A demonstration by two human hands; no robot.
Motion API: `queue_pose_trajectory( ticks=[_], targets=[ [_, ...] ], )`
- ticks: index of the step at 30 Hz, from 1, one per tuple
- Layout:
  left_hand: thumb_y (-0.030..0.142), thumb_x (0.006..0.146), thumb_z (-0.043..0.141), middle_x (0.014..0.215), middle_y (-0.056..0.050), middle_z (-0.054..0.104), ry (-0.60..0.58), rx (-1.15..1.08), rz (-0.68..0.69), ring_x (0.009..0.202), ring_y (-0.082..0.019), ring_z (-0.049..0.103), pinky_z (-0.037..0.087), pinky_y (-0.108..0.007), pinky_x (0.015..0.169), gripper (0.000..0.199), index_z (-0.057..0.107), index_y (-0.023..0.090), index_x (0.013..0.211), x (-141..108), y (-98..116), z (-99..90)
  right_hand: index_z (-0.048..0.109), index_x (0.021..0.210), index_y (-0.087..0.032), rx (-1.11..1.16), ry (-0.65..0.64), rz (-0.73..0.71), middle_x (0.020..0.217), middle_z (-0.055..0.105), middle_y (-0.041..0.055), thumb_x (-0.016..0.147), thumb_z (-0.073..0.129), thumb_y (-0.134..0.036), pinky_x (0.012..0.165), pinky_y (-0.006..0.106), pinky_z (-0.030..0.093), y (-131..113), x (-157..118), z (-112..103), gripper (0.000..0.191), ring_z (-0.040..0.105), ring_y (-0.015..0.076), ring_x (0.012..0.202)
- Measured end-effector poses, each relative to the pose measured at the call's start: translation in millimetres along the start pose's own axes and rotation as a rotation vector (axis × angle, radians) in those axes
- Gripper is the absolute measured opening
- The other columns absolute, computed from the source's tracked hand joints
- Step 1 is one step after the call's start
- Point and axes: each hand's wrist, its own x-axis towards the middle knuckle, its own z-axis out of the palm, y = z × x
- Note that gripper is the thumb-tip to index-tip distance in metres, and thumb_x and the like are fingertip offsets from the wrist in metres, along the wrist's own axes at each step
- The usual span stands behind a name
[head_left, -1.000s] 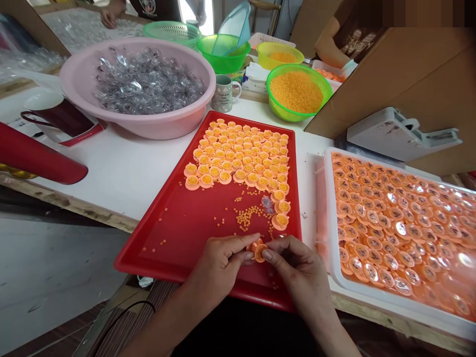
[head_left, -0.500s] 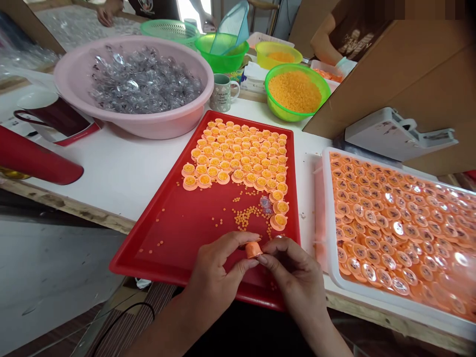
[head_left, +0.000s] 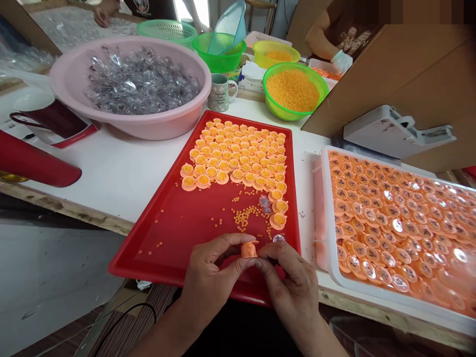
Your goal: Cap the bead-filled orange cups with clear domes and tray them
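Observation:
Over the near end of a red tray (head_left: 163, 238), a small orange toy cup (head_left: 249, 250) is pinched between the thumb and fingers of my left hand (head_left: 210, 272). Its saucer-like disc is on top, so the cup looks upside down. My right hand (head_left: 292, 280) is closed at the cup's right edge, thumb and fingertips touching it. Beside the right fingers lies a shiny clear disc (head_left: 278, 238). Rows of orange cups on saucers (head_left: 234, 153) with yellow bits inside fill the far part of the tray. Loose yellow bits (head_left: 245, 218) are scattered nearer.
A pink basin (head_left: 130, 121) of clear plastic pieces stands back left, with a mug (head_left: 219, 94) beside it. A green bowl (head_left: 284, 111) of yellow bits is behind. At right, a clear bin (head_left: 327, 238) holds covered orange cups. Co-workers' arms show at the back.
The cup has tilted in my fingers, so its disc now shows level on top. Both hands have shifted slightly left, and the clear disc by the right hand shows more fully.

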Motion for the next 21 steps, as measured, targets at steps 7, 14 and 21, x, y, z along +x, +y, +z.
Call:
queue_pose_trajectory(
  ticks=[7,14,21],
  targets=[
    [0.015,0.075,0.077,0.092,0.001,0.078,0.0,-0.044,-0.006,0.086,-0.017,0.073,0.059,-0.022,0.082,0.018,0.076,0.022,0.092,0,0,1.8,0.057,0.12,-0.028,0.051,0.03,0.122,0.097,0.064,0.0034,0.09,0.057,-0.015,0.069,0.03,0.054,3,-7,4,0.033,0.063,0.0183,0.081],
    [0.014,0.077,0.074,0.088,0.001,0.077,-0.036,-0.068,-0.067,0.083,-0.014,0.072,0.057,-0.017,0.076,0.018,0.073,0.02,0.094,3,2,1.4,0.055,0.112,-0.028,0.052,-0.007,0.11,0.097,0.063,0.0027,0.092,0.054,-0.014,0.071,0.029,0.053,3,-7,4,0.024,0.062,0.0176,0.084],
    [0.023,0.087,0.062,0.082,0.0,0.072,0.007,0.126,0.137,0.074,-0.014,0.07,0.057,-0.02,0.071,0.009,0.065,0.021,0.096,-3,-7,7.6,0.054,0.107,-0.025,0.053,0.074,0.129,0.091,0.063,0.0027,0.09,0.049,-0.011,0.07,0.03,0.049,-1,-14,17,0.023,0.061,0.018,0.08]
  ],
)
